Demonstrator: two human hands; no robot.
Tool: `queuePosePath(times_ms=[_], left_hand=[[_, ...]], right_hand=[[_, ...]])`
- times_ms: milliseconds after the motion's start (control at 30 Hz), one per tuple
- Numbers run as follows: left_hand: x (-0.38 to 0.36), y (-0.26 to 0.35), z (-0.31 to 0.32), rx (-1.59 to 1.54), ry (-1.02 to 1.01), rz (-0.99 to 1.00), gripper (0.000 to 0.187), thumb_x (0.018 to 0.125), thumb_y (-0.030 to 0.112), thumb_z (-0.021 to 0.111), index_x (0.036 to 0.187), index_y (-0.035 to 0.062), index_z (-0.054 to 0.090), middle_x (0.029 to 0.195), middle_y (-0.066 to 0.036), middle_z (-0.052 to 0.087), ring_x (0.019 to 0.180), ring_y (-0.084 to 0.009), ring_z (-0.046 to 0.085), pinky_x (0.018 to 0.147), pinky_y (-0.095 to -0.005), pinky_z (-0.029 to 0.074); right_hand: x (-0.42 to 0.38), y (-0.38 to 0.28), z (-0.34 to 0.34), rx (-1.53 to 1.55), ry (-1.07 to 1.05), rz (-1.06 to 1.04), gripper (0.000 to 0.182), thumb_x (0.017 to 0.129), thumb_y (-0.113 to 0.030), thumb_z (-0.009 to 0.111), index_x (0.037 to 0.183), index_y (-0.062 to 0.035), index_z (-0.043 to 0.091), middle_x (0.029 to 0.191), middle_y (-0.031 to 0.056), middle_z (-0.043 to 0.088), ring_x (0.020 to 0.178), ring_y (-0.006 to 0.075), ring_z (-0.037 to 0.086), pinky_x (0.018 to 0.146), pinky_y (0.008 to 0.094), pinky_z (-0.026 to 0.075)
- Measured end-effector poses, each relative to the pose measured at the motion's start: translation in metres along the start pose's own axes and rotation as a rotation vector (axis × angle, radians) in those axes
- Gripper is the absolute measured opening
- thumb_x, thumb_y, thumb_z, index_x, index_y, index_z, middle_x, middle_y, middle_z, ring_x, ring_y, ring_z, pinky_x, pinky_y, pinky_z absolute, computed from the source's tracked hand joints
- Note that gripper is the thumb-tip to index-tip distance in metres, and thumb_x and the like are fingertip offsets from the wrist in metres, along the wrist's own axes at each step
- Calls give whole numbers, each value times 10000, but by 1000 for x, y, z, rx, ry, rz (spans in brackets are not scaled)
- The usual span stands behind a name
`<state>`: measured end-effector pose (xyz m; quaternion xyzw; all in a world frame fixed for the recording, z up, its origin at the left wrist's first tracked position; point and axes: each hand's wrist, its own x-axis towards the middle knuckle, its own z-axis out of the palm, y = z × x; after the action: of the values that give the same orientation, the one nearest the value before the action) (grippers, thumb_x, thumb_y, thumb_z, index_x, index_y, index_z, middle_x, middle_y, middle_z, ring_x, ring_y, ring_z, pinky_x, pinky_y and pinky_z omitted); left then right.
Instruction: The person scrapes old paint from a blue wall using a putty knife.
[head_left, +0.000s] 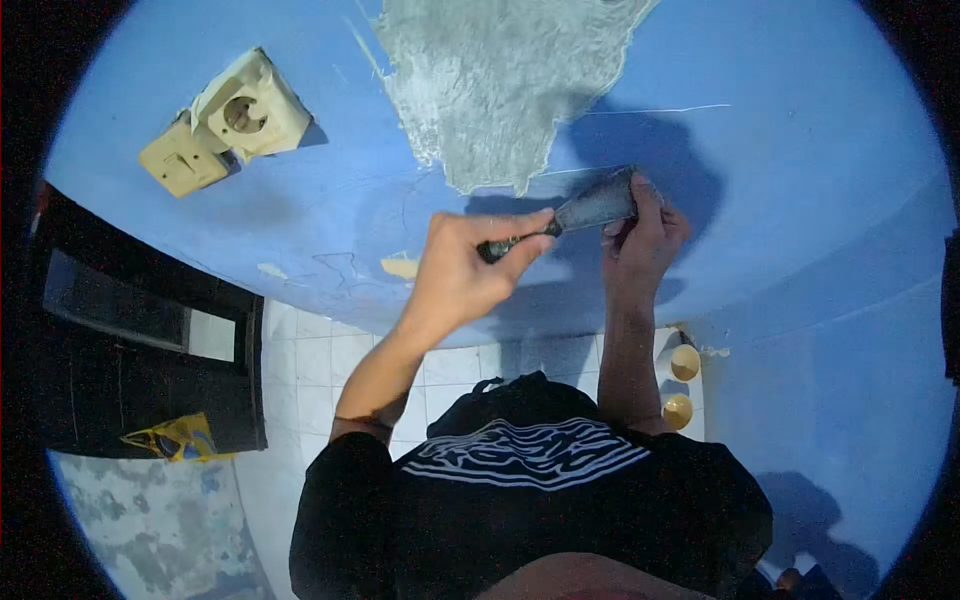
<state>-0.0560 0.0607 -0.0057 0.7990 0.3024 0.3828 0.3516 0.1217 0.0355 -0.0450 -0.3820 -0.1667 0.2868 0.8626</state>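
Note:
My left hand (460,275) is closed around the dark handle of a putty knife (590,210). My right hand (645,240) pinches the knife's wide, grey-smeared blade at its far end. The blade lies close against the blue wall (800,180), just below and to the right of a rough grey plaster patch (490,90). Both hands cast a dark shadow on the wall behind the blade.
A cream wall socket (250,110) and switch (185,160) hang loose at upper left. A black cabinet (130,350) stands at the left with a yellow packet (175,437) by it. Below are the white tiled floor (320,360) and two tan round objects (684,362).

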Motion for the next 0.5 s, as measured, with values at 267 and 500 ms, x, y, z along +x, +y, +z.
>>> queuePosePath(times_ms=[267,500], left_hand=[[-33,8,3,59,157,-73,268,805,111,806,1051,19,754,816,-108,755,664,-51,599,619,-212,464],[-40,-7,9,-37,203,-122,254,808,123,810,1029,10,759,859,-106,757,724,-54,606,666,-203,472]], right_hand=[[-13,0,-3,-131,-209,155,208,906,-163,676,728,-59,654,600,17,604,405,89,496,361,245,346],[-11,10,-11,-126,-325,65,233,931,-195,659,773,-27,685,589,22,598,414,87,494,379,244,349]])
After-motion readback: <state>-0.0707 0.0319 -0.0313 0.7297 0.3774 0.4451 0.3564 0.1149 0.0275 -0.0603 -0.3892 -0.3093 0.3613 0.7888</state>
